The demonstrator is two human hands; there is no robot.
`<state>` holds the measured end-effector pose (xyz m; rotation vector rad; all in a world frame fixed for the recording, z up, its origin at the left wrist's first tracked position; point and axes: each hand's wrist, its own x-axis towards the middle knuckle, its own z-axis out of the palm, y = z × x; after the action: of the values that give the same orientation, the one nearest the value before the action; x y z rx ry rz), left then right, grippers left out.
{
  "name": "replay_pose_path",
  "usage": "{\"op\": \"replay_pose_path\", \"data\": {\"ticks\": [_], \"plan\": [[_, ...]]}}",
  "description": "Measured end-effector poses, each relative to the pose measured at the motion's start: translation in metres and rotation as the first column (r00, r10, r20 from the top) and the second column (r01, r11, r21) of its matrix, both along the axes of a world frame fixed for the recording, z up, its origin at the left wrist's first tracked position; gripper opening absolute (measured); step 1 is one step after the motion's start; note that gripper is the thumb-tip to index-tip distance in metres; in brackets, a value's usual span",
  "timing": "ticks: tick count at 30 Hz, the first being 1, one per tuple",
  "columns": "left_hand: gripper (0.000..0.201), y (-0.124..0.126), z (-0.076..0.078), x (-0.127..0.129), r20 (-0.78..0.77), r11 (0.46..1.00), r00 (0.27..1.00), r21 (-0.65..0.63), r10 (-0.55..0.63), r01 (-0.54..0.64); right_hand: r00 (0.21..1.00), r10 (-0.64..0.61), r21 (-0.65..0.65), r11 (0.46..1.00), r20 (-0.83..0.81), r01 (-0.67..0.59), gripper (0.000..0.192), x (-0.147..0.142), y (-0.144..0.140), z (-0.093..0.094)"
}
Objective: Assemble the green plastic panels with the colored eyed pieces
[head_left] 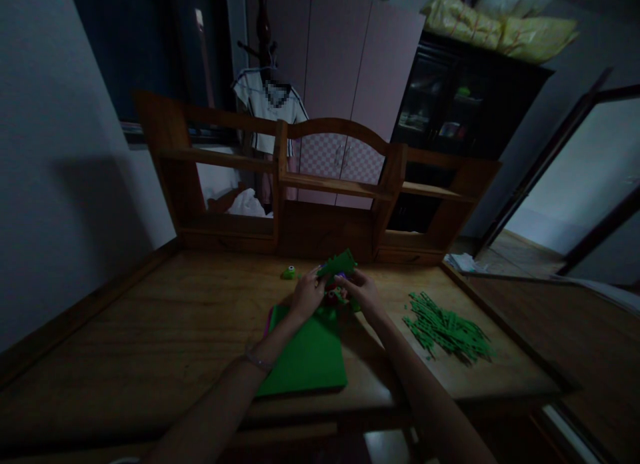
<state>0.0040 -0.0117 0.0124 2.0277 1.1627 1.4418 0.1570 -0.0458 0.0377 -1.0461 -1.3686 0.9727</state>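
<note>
The room is dim, and the small green brick-built model (338, 264) held between the two hands is hard to read: its upper part shows as a flat, jagged green piece, while the lower part, with a hint of red and purple, is mostly hidden behind the fingers. The left hand (306, 294) is closed around the model's left side, fingers curled together on it. The right hand (364, 292) grips the right side in the same way, fingers folded in against the pieces. Both hands meet above the far edge of a flat green rectangular baseplate (307, 357) lying on the wooden counter (150, 317); whether the model touches the plate cannot be told. A thin bracelet (257, 361) circles the left wrist.

Just left of the hands, a small green rounded piece with a white eye-like spot (289, 273) sits alone on the counter. To the right, well apart from the plate, lies a loose heap of green building pieces (447, 329), too small to tell individual shapes. Behind stands a wooden shelf unit (320, 184), its compartments dark.
</note>
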Motion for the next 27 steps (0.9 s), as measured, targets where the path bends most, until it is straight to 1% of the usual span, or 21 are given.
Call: {"op": "replay_pose_path", "data": {"ticks": [4, 7, 14, 18, 22, 27], "plan": [[0.023, 0.0014, -0.0014, -0.0004, -0.020, 1.000, 1.000, 0.014, 0.011, -0.011, 1.000, -0.023, -0.014, 1.000, 0.007, 0.023, 0.040, -0.0001, 0.0005, 0.0003], [0.023, 0.0022, -0.0026, -0.0010, -0.042, 0.999, 0.998, 0.024, 0.038, -0.037, 1.000, -0.010, -0.007, 1.000, 0.011, 0.010, 0.040, 0.0001, 0.0010, -0.0007], [0.021, -0.0002, -0.0043, -0.0019, -0.051, 0.995, 0.999, 0.099, -0.012, 0.017, 0.999, -0.030, -0.002, 1.000, 0.040, 0.030, 0.040, 0.0016, 0.0008, -0.0019], [0.021, 0.0016, -0.0073, -0.0004, -0.051, 0.995, 0.998, 0.102, 0.029, -0.023, 1.000, -0.013, -0.013, 1.000, 0.021, 0.013, 0.039, 0.0019, 0.0024, -0.0025], [0.022, 0.0037, -0.0083, 0.0010, -0.044, 0.996, 0.998, 0.079, 0.040, -0.037, 1.000, 0.010, -0.010, 1.000, -0.010, -0.010, 0.037, 0.0018, 0.0022, -0.0023], [0.023, -0.0023, -0.0027, 0.0030, -0.029, 1.000, 1.000, 0.000, 0.010, -0.010, 1.000, -0.008, -0.048, 0.999, -0.025, 0.007, 0.040, 0.0038, -0.0007, 0.0014]]}}
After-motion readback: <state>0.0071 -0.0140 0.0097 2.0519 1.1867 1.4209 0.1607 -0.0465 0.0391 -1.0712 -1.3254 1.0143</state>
